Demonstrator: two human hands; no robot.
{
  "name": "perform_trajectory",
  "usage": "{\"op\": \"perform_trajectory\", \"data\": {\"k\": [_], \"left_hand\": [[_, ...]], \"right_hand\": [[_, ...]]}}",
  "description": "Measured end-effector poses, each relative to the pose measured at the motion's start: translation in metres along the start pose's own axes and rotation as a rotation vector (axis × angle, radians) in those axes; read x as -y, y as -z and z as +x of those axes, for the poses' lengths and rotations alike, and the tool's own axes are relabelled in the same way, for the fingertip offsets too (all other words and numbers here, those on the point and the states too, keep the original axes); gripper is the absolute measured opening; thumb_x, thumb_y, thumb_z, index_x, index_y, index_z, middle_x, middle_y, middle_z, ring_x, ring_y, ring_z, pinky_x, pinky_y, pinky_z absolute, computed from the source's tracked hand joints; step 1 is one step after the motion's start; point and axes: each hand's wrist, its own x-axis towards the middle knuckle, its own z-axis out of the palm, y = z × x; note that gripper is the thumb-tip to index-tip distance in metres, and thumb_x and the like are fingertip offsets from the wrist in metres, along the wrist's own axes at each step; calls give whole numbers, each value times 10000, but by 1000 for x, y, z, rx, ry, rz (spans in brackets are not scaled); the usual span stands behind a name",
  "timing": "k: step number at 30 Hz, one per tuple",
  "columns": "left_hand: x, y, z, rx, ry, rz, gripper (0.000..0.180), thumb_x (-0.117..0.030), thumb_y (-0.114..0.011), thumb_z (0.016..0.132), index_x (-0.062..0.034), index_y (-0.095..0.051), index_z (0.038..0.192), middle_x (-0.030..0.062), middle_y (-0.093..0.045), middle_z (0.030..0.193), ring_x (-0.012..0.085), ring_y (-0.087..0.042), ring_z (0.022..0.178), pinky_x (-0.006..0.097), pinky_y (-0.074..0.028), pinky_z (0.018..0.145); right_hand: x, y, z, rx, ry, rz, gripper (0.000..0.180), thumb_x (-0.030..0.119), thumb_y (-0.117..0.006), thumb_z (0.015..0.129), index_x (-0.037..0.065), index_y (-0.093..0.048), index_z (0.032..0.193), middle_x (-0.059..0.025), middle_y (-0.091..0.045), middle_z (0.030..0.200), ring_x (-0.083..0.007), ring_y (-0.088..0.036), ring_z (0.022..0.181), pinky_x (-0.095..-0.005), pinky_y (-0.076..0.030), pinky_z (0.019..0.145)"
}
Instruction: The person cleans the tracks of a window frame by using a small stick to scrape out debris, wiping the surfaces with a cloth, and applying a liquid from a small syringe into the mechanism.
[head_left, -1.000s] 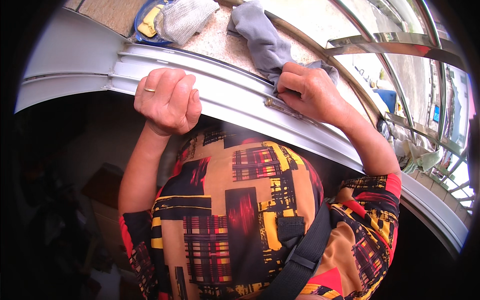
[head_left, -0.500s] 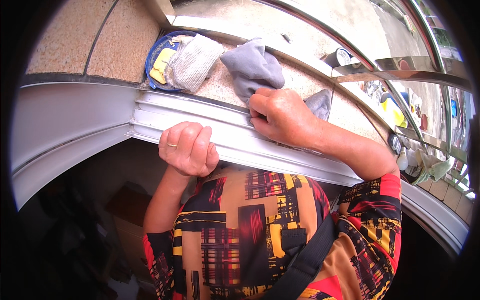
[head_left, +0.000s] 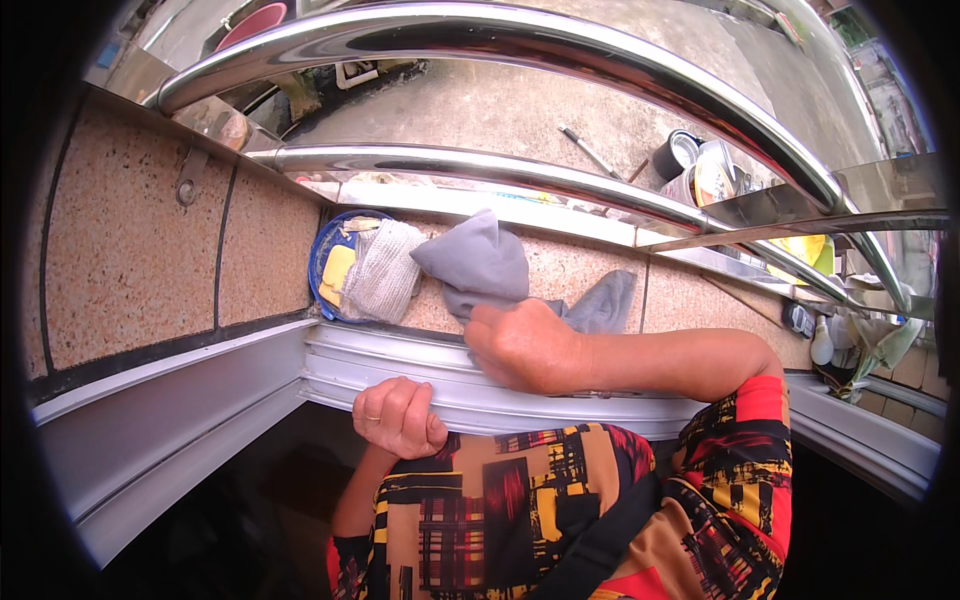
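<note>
My right hand [head_left: 530, 345] is closed over the white window track [head_left: 560, 400], its fingers curled around the lower end of a bunched grey cloth [head_left: 475, 265]. The rest of that cloth stands up loosely on the speckled tile ledge [head_left: 670, 300] beyond the track. Another stretch of grey cloth [head_left: 605, 302] lies right behind my wrist; whether the two are joined is hidden. At the track's inner edge, my left hand [head_left: 400, 415] is a closed fist, and what it grips, if anything, cannot be seen. A blue basin [head_left: 318, 265] holds a white knitted cloth [head_left: 385, 268] and a yellow sponge-like block [head_left: 337, 272].
Shiny metal railings [head_left: 500, 162] run along the outer side of the ledge. Further right are a pale bulb-shaped bottle [head_left: 822, 342] and a greenish cloth [head_left: 890, 350]. Beyond the bars, a dark round container [head_left: 680, 155] and a rod [head_left: 590, 150] lie on concrete.
The view has tilted up, bringing more of the railings and ground into sight. My right hand and the grey cloth have shifted left along the track. My left hand stays closed.
</note>
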Motion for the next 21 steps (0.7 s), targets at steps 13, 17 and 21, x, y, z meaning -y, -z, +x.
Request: {"op": "perform_trajectory", "data": {"k": [13, 17, 21], "left_hand": [[-4, 18, 14, 64, -39, -18, 284, -260, -480, 898, -46, -667, 914, 60, -638, 803, 220, -608, 736, 352, -438, 660], [-5, 29, 15, 103, -34, -29, 291, -278, -472, 919, -63, -668, 917, 43, -644, 813, 201, -610, 754, 344, -434, 665], [-4, 29, 13, 115, -28, -11, 287, -284, -470, 935, -78, -669, 929, 34, -646, 823, 197, -618, 765, 338, -439, 674]], "right_hand": [[7, 6, -5, -96, -2, 151, 160, 54, -656, 759, 19, -501, 746, -135, -527, 741, -318, -606, 579, -422, -503, 494], [-17, 23, 8, -375, -214, 253, 109, 37, -646, 776, 26, -538, 773, -147, -569, 790, -360, -608, 629, -449, -500, 555], [-33, 46, 1, -499, -198, 108, 137, -57, -690, 777, 3, -567, 786, -115, -557, 739, -249, -585, 612, -341, -455, 542]]}}
